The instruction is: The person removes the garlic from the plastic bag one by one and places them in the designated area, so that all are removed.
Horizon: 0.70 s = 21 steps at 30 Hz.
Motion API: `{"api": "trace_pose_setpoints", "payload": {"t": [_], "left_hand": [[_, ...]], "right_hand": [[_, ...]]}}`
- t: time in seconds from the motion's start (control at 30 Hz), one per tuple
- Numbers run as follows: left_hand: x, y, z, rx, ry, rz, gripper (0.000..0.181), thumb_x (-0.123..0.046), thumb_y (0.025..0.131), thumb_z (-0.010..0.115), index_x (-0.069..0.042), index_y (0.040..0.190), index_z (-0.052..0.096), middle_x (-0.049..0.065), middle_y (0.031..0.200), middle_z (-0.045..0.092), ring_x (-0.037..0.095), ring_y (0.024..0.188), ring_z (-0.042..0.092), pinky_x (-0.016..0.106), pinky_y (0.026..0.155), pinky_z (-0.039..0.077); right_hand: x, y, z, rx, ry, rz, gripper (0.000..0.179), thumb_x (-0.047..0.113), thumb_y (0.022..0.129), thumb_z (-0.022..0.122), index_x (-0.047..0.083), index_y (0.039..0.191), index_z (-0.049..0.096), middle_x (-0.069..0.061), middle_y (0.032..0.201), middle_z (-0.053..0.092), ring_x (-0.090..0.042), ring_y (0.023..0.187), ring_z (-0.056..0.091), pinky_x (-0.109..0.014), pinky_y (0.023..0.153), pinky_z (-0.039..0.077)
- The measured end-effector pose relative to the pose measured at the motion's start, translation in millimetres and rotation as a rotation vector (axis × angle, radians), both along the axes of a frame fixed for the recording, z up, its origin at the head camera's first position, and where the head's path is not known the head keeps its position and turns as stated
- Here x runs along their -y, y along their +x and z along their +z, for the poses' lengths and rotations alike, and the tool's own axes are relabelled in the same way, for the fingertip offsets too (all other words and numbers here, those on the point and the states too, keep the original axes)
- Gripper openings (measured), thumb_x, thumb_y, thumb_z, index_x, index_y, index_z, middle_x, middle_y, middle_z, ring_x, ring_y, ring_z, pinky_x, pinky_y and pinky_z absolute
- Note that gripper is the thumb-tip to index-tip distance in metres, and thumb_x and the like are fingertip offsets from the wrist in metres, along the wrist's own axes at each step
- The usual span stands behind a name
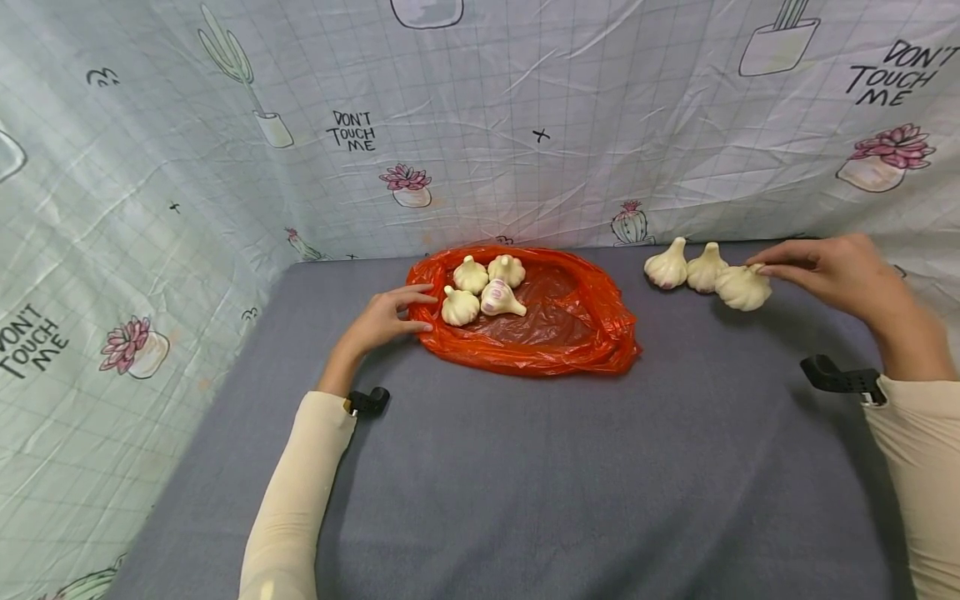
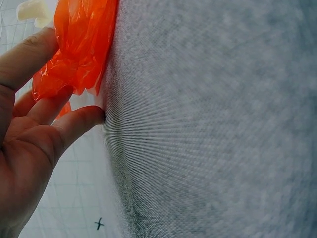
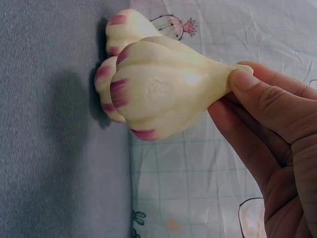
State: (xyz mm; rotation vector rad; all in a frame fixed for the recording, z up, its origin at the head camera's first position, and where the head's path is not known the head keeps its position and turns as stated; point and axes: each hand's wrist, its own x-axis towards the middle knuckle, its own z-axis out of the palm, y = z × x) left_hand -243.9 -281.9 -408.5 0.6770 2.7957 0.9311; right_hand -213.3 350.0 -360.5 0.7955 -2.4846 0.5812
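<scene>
My right hand (image 1: 855, 271) pinches a garlic bulb (image 1: 742, 288) by its stem between thumb and fingers. In the right wrist view that bulb (image 3: 158, 89) hangs just above the cloth, its shadow apart from it. Two more garlic bulbs stand beside it, one in the middle (image 1: 706, 267) and one farther left (image 1: 667, 265). My left hand (image 1: 382, 319) rests at the left edge of a red plastic bag (image 1: 540, 362), fingers and thumb spread, fingertips touching it. Inside the bag's left half sit several garlic bulbs, one lying on its side (image 1: 501, 298).
A grey cloth (image 1: 562, 483) covers the table. Behind it and along the left hangs a pale printed curtain (image 1: 480, 117) that meets the table's far edge. The bag's rolled rim stands up around its opening.
</scene>
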Motion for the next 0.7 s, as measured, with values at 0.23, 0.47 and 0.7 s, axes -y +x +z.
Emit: {"api": "trace_pose_setpoints", "payload": {"t": [0.23,0.47,0.7], "left_hand": [[0.7,1.2,-0.7,-0.007,0.004,-0.003,0.047,-0.022,0.087,0.083,-0.011,0.131,0.07,0.006,0.152,0.053,0.03,0.144,0.041,0.051,0.113,0.037],[1.1,1.9,-2.0,-0.012,0.026,-0.004,0.047,-0.022,0.086,0.084,-0.01,0.13,0.071,0.007,0.151,0.054,0.03,0.144,0.042,0.051,0.115,0.036],[0.8,1.1,-2.6,-0.025,0.02,-0.01,0.048,-0.021,0.085,0.084,-0.01,0.13,0.071,0.007,0.151,0.054,0.029,0.145,0.042,0.049,0.115,0.036]], "right_hand": [[-9,-2.7,1.0,0.0,0.064,-0.075,0.009,0.007,0.085,0.081,0.007,0.094,0.08,0.005,0.075,0.074,0.003,0.05,0.028,-0.024,0.048,0.027],[-19,-3.5,-0.4,-0.001,0.113,-0.144,0.007,0.008,0.086,0.079,0.005,0.093,0.08,-0.013,0.073,0.073,-0.003,0.051,0.03,-0.025,0.048,0.027],[-24,-7.2,-1.9,0.04,0.125,-0.172,0.008,0.008,0.089,0.078,0.002,0.094,0.079,-0.015,0.076,0.074,-0.004,0.052,0.032,-0.022,0.049,0.026]]}}
